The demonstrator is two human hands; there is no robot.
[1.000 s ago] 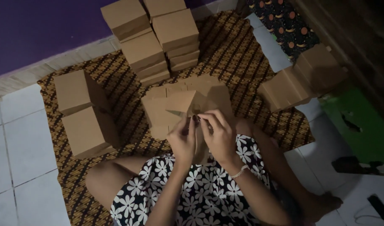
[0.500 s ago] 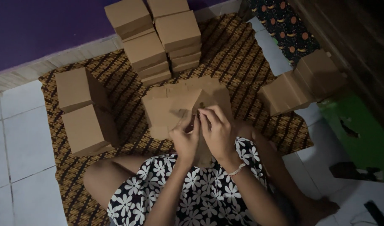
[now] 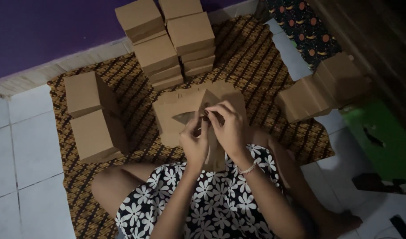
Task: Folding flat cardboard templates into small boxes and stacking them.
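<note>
A flat brown cardboard box blank (image 3: pixel 192 107) is held up over my lap, partly folded, with one flap sticking up as a triangle. My left hand (image 3: pixel 195 144) grips its lower middle part from below. My right hand (image 3: pixel 229 128) pinches the flap near the top, fingers curled over the cardboard edge. A thin bracelet sits on my right wrist. More flat blanks (image 3: pixel 167 119) lie underneath on the patterned mat (image 3: pixel 136 93). Which fold the fingers press is hidden by the hands.
Stacks of folded brown boxes (image 3: pixel 176 37) stand at the back by the purple wall. Two boxes (image 3: pixel 94 117) sit at the left and more boxes (image 3: pixel 322 86) at the right. White floor tiles (image 3: pixel 21 155) lie left; a green object (image 3: pixel 384 137) lies right.
Both hands have stayed on the cardboard blank and shifted a little, working its flap. The head view has drifted slightly.
</note>
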